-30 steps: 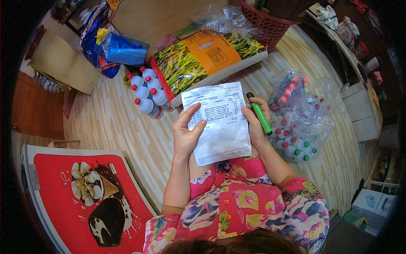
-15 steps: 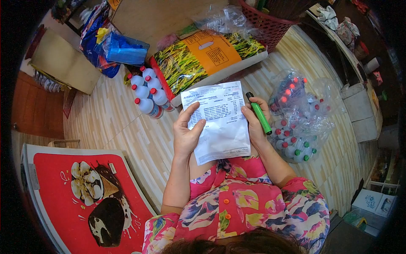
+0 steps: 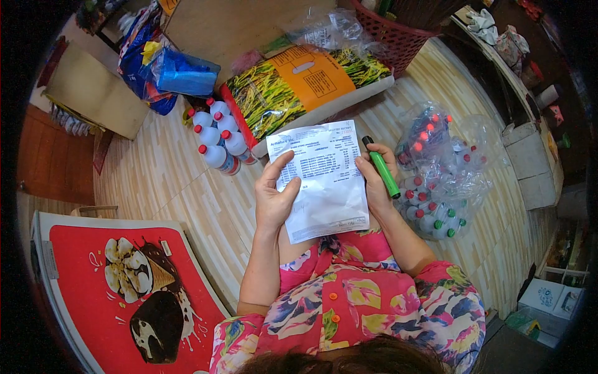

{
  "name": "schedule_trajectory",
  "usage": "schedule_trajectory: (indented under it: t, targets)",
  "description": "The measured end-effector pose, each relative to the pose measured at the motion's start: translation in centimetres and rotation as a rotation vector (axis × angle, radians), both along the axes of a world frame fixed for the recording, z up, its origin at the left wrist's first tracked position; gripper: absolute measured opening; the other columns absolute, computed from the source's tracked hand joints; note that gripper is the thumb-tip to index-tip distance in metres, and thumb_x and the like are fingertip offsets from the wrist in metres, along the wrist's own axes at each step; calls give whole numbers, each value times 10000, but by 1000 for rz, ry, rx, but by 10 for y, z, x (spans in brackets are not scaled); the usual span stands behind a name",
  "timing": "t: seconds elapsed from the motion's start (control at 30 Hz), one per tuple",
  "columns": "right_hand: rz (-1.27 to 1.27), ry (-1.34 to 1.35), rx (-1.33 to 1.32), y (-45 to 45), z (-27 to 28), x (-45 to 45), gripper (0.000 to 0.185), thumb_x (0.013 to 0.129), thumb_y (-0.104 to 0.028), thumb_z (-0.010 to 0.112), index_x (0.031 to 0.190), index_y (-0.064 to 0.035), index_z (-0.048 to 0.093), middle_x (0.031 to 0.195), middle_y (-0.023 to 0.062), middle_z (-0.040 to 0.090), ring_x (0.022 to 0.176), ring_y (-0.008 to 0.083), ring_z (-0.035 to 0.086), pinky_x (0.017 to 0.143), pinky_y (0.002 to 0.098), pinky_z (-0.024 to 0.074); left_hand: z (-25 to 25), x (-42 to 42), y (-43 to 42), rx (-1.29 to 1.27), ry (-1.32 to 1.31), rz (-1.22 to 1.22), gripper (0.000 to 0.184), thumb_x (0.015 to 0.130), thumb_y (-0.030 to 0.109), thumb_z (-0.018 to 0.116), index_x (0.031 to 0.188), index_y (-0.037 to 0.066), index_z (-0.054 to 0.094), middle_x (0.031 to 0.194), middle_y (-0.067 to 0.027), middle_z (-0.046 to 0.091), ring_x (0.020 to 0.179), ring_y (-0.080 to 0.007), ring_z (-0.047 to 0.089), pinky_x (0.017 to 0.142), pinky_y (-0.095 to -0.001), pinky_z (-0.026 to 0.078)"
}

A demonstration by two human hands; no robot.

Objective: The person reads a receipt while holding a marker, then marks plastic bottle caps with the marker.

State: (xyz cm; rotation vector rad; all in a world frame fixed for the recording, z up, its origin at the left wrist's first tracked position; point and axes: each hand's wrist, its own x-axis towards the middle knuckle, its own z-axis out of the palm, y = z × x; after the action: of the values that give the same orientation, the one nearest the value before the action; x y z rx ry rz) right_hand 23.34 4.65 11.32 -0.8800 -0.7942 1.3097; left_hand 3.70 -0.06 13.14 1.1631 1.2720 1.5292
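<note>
A white printed delivery receipt (image 3: 330,199) is held up over my lap, its text facing me. My left hand (image 3: 274,193) grips its left edge, thumb across the front and the other fingers partly hidden behind. On the opposite edge, my right hand (image 3: 378,184) pinches the paper and also holds a green highlighter (image 3: 383,169) with a black cap. The highlighter slants across the fingers, beside the sheet. Part of the left column of print is covered by my left fingers.
Capped white bottles (image 3: 213,156) stand on the floor beyond my left hand. Plastic-wrapped bottles (image 3: 430,206) sit to the right. A box with a rice-plant print (image 3: 261,93) and a maroon basket (image 3: 398,47) are ahead. A red ice-cream freezer (image 3: 81,268) stands at lower left.
</note>
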Motion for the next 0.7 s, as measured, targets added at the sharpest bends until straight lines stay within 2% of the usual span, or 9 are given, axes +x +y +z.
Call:
schedule_trajectory:
  t: [0.33,0.43,0.53,0.7]
  targets:
    - [-11,-8,-8,-1,3,-1,319,770,48,635,1057,-52,537,850,17,571,752,83,544,692,206,463,0,1,0,18,-15,-3,503,721,-72,570,1219,-51,509,1226,-136,524,1167,-207,480,1002,-313,346]
    - [-11,9,-5,0,1,0,326,762,49,641,1056,-52,543,843,14,569,738,78,539,678,203,461,-4,0,1,45,12,-10,520,736,-77,601,1241,-61,477,1236,-145,520,1134,-192,500,977,-310,371]
    - [-5,23,-11,0,1,1,345,748,47,652,1059,-53,539,841,16,569,733,78,538,675,200,458,-1,1,0,24,-25,-2,504,720,-70,574,1219,-48,512,1234,-140,519,1181,-210,467,1013,-315,334]
    - [13,42,-5,-1,1,1,364,731,46,661,1059,-54,540,841,16,570,733,77,539,676,198,458,-3,0,1,28,-30,-9,502,720,-65,578,1218,-51,511,1234,-141,519,1178,-210,470,1012,-314,335]
